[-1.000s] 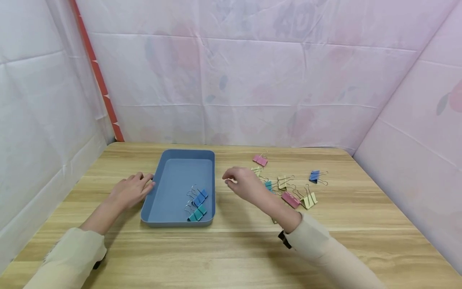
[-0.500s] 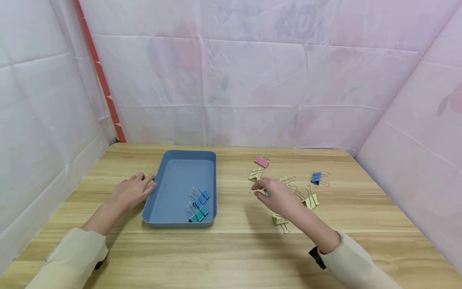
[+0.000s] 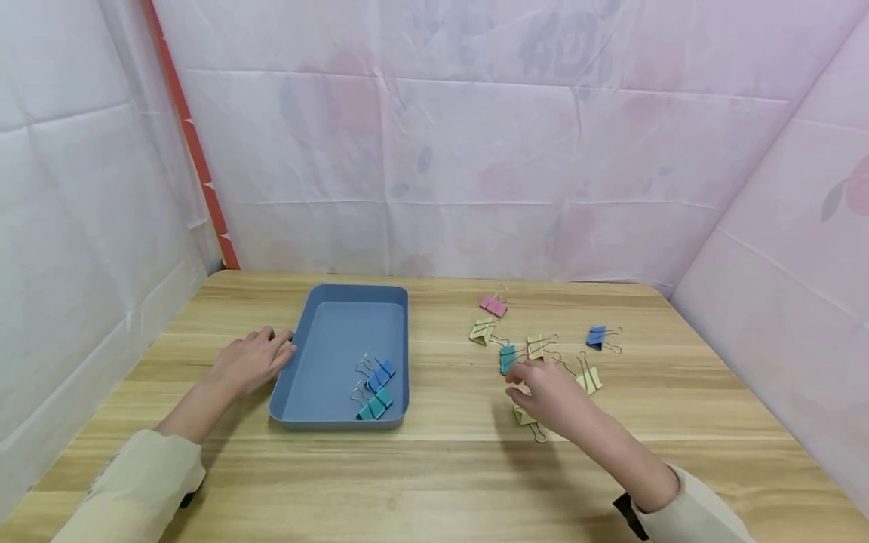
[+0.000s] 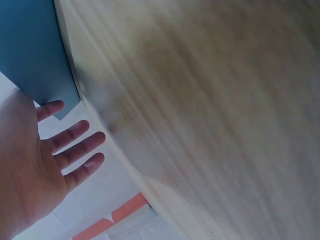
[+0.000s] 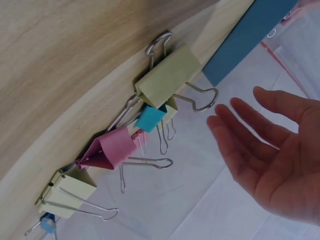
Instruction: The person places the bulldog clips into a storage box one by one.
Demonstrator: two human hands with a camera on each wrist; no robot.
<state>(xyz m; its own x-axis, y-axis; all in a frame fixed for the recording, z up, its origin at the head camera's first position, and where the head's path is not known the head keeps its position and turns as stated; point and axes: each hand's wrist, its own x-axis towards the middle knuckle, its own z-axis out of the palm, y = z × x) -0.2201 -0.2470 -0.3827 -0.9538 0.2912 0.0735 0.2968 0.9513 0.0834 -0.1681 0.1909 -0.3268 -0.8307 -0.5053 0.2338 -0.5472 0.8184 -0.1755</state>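
Observation:
My left hand (image 3: 251, 362) rests at the left side of the blue-grey tray (image 3: 346, 332), its fingers at the rim. Inside the tray's near right corner lie a blue binder clip (image 3: 380, 375) and a green binder clip (image 3: 375, 405). My right hand (image 3: 550, 396) hovers over the scattered binder clips with relaxed fingers and nothing between them. Partly under it in the head view is a yellow binder clip (image 5: 170, 75); a teal binder clip (image 3: 508, 360) sits just beyond the fingertips. A pink binder clip (image 5: 111, 147) shows in the right wrist view but is hidden by the hand from the head.
Farther back lie a pink binder clip (image 3: 493, 305) and a yellow one. A blue binder clip (image 3: 597, 337) is at the right, with another yellow binder clip (image 3: 588, 381) nearer. White patterned cloth (image 3: 475, 173) walls the wooden table (image 3: 434, 483) at the back and sides.
My right hand has moved right and nearer, from beside the tray to over the loose clips, uncovering the teal clip. My left hand stays at the tray.

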